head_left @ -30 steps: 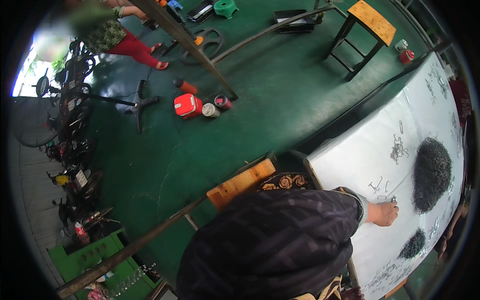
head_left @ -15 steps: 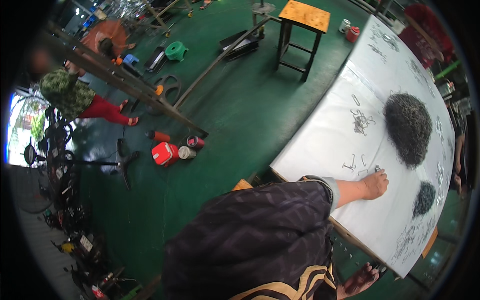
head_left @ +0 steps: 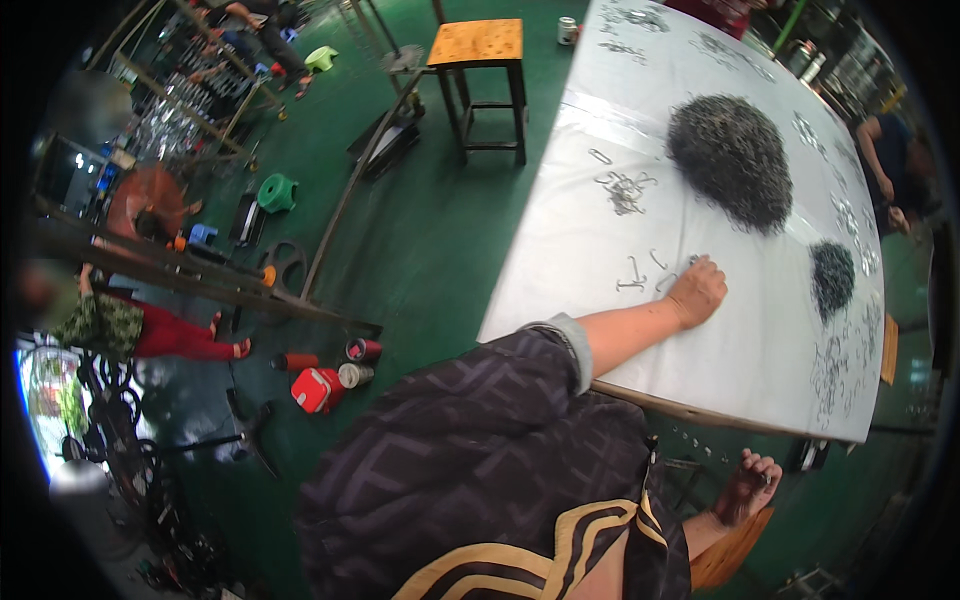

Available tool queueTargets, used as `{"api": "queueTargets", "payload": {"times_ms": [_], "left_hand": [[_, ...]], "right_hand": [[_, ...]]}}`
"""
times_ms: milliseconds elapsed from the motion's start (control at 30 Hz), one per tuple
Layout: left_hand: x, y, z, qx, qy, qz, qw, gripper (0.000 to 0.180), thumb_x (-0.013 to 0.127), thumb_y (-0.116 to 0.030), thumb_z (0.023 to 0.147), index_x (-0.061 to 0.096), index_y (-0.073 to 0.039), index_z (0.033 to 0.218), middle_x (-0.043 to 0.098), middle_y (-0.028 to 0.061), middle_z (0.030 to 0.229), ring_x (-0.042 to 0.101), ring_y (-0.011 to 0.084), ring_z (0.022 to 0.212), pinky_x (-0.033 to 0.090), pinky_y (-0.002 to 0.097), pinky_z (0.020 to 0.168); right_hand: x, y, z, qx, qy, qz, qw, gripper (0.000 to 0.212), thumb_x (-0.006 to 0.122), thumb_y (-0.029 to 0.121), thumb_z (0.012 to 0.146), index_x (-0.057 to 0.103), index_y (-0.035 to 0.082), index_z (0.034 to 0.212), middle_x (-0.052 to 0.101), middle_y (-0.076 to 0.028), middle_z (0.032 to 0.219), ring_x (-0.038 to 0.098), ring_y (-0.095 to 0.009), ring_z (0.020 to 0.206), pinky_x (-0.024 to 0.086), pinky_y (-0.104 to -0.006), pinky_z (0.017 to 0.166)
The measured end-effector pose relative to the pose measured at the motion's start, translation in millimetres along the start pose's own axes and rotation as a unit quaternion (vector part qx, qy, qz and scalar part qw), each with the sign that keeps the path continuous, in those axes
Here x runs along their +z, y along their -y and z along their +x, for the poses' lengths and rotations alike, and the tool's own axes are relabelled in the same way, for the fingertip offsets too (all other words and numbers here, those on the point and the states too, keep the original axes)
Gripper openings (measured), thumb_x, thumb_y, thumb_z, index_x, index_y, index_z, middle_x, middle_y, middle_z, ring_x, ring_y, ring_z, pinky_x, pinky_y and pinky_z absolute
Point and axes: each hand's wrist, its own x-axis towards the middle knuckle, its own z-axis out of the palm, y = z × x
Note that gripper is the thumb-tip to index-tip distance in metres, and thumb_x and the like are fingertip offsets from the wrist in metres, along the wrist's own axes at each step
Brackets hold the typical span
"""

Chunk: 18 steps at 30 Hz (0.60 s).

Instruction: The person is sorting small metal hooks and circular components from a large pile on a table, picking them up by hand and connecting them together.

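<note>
My left hand (head_left: 697,290) rests over the white-covered table (head_left: 560,270), fingers pinched at a small metal piece (head_left: 694,260) whose shape is mostly hidden. Just left of it lie several bent metal wire pieces (head_left: 631,275), hook-like in form. My right hand (head_left: 750,488) hangs past the table's near edge, fingers curled around something small that I cannot make out. Beyond the left hand sits a large heap of dark wire pieces (head_left: 730,160). A smaller dark heap (head_left: 832,278) lies to the right, and a loose cluster of pieces (head_left: 625,192) farther up.
More pieces (head_left: 832,375) lie scattered along the table's right side. A wooden-topped stool (head_left: 476,42) stands beyond the table's left edge. On the green floor are a red box (head_left: 317,390) and cups (head_left: 355,375). Another person (head_left: 885,165) is across the table.
The view has swung, so the table appears farther left and higher. My right hand has come up into fuller view, fingers curled. My left hand stays low over the table among the wire pieces.
</note>
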Motion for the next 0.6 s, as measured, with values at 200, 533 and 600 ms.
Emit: {"api": "queueTargets", "payload": {"times_ms": [200,533,600], "left_hand": [[-18,4,6,0.008,0.001,-0.061,0.998,0.008,0.062,-0.010,0.070,0.063,-0.007,0.078,0.060,0.0081,0.088,0.053,0.0254,0.097,0.037,0.0439,0.097],[-41,90,46,-0.156,-0.044,-0.048,0.986,0.008,0.064,-0.010,0.073,0.067,-0.006,0.079,0.061,0.0095,0.081,0.055,0.0276,0.077,0.044,0.0363,0.072],[-34,114,55,-0.200,-0.025,-0.034,0.979,0.009,0.066,-0.012,0.074,0.066,-0.005,0.079,0.061,0.0099,0.082,0.057,0.0285,0.077,0.045,0.0377,0.071]], "right_hand": [[5,-10,4,-0.019,-0.006,0.015,1.000,0.016,0.062,0.015,0.085,0.051,0.004,0.088,0.055,-0.009,0.081,0.054,-0.022,0.075,0.041,-0.0415,0.084],[-4,-19,4,0.005,-0.064,0.058,0.996,0.015,0.067,0.014,0.081,0.057,0.002,0.082,0.061,-0.012,0.076,0.060,-0.025,0.070,0.045,-0.0404,0.079],[-6,-20,6,0.009,-0.067,0.063,0.996,0.016,0.067,0.014,0.080,0.058,0.002,0.081,0.061,-0.012,0.076,0.061,-0.025,0.070,0.046,-0.0403,0.079]]}}
